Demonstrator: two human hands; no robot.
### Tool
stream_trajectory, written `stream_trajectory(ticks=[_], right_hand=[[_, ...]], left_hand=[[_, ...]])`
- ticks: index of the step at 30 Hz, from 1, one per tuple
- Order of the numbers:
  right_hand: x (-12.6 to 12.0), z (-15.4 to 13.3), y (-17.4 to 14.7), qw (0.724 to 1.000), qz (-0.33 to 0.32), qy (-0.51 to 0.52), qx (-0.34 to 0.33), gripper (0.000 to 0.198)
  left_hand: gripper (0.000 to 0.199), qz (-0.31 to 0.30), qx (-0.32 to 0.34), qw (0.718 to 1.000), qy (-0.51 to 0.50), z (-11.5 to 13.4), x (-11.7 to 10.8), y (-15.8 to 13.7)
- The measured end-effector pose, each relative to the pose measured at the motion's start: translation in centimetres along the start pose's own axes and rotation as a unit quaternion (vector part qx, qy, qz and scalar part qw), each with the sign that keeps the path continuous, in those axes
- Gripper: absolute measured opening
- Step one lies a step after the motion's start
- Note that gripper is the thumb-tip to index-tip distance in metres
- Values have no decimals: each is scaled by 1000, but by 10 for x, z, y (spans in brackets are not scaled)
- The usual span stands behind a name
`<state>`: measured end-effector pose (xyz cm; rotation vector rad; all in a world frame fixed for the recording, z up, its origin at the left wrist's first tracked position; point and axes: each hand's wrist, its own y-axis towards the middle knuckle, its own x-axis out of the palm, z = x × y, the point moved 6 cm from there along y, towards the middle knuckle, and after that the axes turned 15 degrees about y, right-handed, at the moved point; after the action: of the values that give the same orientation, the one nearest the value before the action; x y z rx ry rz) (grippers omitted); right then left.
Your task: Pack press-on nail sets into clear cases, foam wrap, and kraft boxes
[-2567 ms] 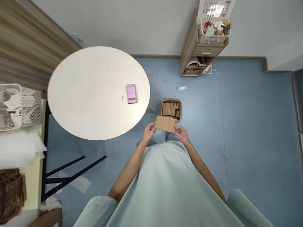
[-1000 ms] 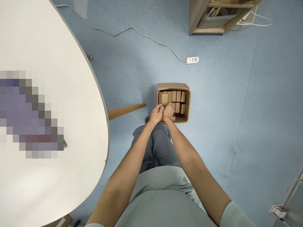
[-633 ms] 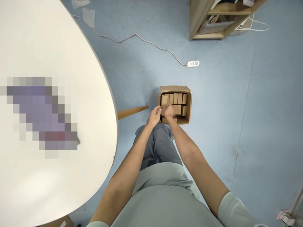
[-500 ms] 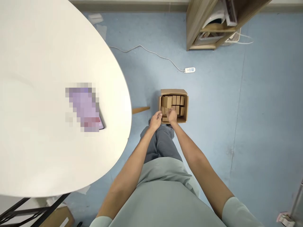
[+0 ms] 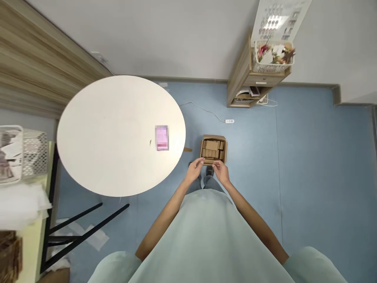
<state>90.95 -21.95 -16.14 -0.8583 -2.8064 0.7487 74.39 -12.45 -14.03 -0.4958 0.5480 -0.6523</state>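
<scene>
An open brown cardboard box [image 5: 225, 151] stands on the floor by my feet. Several small brown cartons [image 5: 210, 152] are packed in it, and one carton [image 5: 212, 145] lies across the top of the others. My left hand [image 5: 194, 169] is at the box's near left corner, fingers closed together. Opposite it, my right hand [image 5: 220, 171] is over the near edge with thumb and fingertips drawn in. A thin brown strip shows between the two sets of fingertips. Whether they pinch it or the box's edge is too small to tell.
A white oval table [image 5: 118, 137] stands to the left with a blurred-out phone [image 5: 162, 137] on it. Beyond the box, a power strip [image 5: 229, 121] with its cord lies on the floor. A wooden cabinet [image 5: 235, 86] bears a basket [image 5: 273, 59]. Black legs [image 5: 88, 232] stand at lower left.
My view has risen and widened. My right hand has come out from among the cartons to the box's near edge. A carton now lies flat on top of the others.
</scene>
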Motion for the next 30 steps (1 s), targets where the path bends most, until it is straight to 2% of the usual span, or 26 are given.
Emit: stream_trajectory(ticks=[4,8,15,18,22,30], right_hand=[[-3,-33,-19,999,-28,33,-30,34],[3,-56,-31,996,-62,41,-47,38],[38,-97,-72,990,-118,42,-71,36],[70,-108,-101,986,-140,34,-85,35],[126,-112,-147,976,-185,14,-110,35],[263,-77,-245,962,-257,-18,-92,38]], left_hand=[[60,42,16,998,-39,27,-18,-45],[61,92,26,993,-70,41,-31,-90],[56,170,23,974,-148,34,-62,-165],[54,195,37,964,-175,20,-81,-196],[53,227,59,950,-206,-8,-117,-238],[43,296,79,911,-275,-94,-208,-342]])
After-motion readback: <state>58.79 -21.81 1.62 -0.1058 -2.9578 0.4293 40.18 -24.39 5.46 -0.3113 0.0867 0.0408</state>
